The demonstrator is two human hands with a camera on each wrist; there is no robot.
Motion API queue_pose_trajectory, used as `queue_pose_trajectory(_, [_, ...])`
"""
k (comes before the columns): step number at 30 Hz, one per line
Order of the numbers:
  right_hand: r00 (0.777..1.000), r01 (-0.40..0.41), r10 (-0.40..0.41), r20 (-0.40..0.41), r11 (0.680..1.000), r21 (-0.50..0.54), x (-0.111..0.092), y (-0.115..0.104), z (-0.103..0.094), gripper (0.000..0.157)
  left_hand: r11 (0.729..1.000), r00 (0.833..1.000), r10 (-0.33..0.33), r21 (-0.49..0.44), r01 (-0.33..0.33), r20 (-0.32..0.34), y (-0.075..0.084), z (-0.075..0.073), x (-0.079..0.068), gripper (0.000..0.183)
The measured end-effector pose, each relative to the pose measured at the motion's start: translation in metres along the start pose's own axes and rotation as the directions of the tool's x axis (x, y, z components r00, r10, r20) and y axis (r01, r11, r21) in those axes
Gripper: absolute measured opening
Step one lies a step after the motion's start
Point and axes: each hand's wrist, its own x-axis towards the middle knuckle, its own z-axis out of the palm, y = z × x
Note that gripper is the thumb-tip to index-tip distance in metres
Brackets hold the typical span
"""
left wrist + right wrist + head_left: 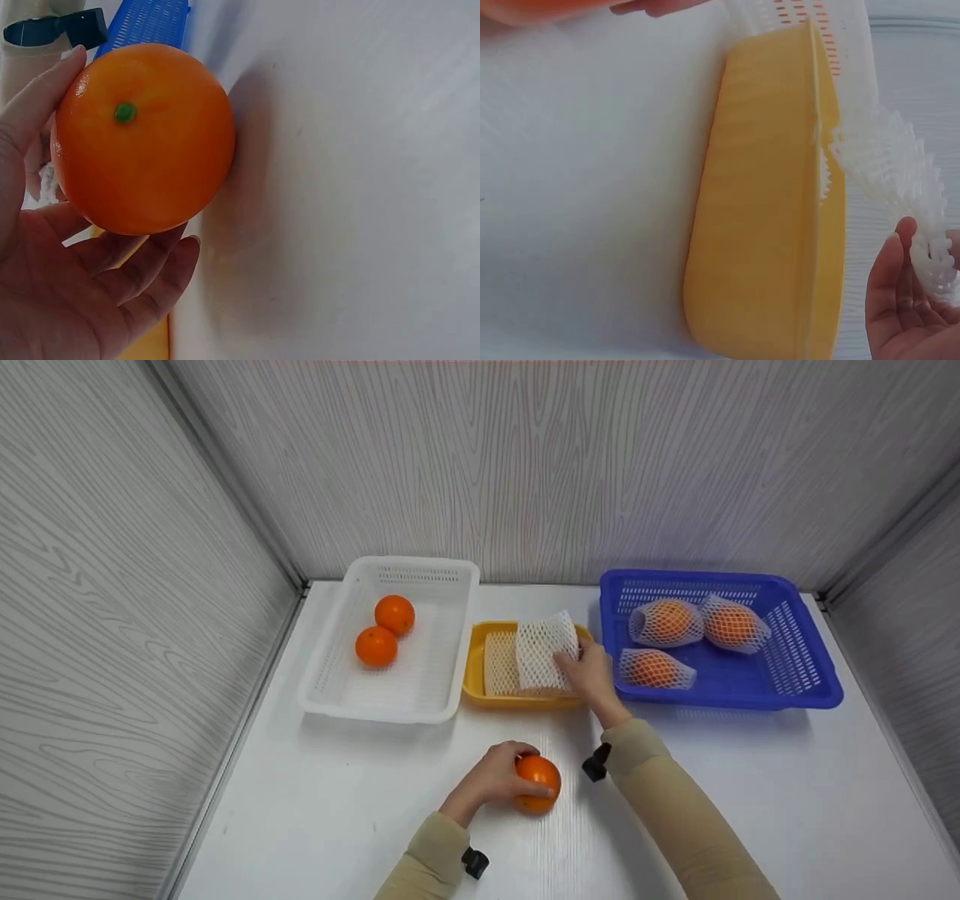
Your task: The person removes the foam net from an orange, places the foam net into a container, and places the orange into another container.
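Observation:
My left hand (501, 773) grips an orange (538, 784) low over the front of the table, thumb on one side and fingers curled on the other. In the left wrist view the orange (146, 139) shows its green stem dot. My right hand (590, 671) pinches a white foam net sleeve (546, 654) by its right edge, above the yellow tray (525, 702). Another flat foam net (499, 664) lies in that tray. The right wrist view shows the sleeve (900, 169) between thumb and fingers, beyond the tray's wall (757, 202).
To the left stands a white basket (442, 712) with two bare oranges (385, 631). At the right a blue basket (750, 697) holds three oranges in foam nets (666, 622). Grey wood-grain panels (525, 472) enclose the table's back and sides.

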Motion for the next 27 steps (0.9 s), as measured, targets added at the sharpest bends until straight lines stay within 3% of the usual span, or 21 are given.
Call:
queue_pose_trajectory(8, [0.998, -0.058, 0.058, -0.005, 0.982, -0.178, 0.01, 0.007, 0.013, 0.041, 1.0, 0.999, 0.029, 0.001, -0.029, 0.016, -0.002, 0.001, 0.001, 0.066])
queue_pose_trajectory(13, [0.996, -0.072, 0.084, 0.029, 0.955, -0.287, 0.013, 0.009, 0.018, 0.046, 0.996, 0.995, 0.085, 0.015, -0.086, 0.042, -0.006, 0.0, 0.0, 0.064])
queue_pose_trajectory(21, [0.999, 0.052, -0.047, 0.026, 0.963, -0.265, 0.015, 0.019, 0.023, 0.07, 0.984, 0.98, 0.178, -0.005, -0.179, 0.083, -0.008, -0.003, 0.002, 0.063])
queue_pose_trajectory(23, [0.998, 0.061, -0.055, 0.029, 0.961, -0.271, 0.014, 0.02, 0.024, 0.07, 0.983, 0.979, 0.184, -0.004, -0.184, 0.083, -0.01, -0.003, 0.002, 0.063])
queue_pose_trajectory(27, [0.994, 0.107, -0.105, 0.026, 0.926, -0.363, 0.011, 0.021, 0.025, 0.056, 0.983, 0.979, 0.186, -0.008, -0.186, 0.08, -0.011, -0.002, 0.003, 0.062])
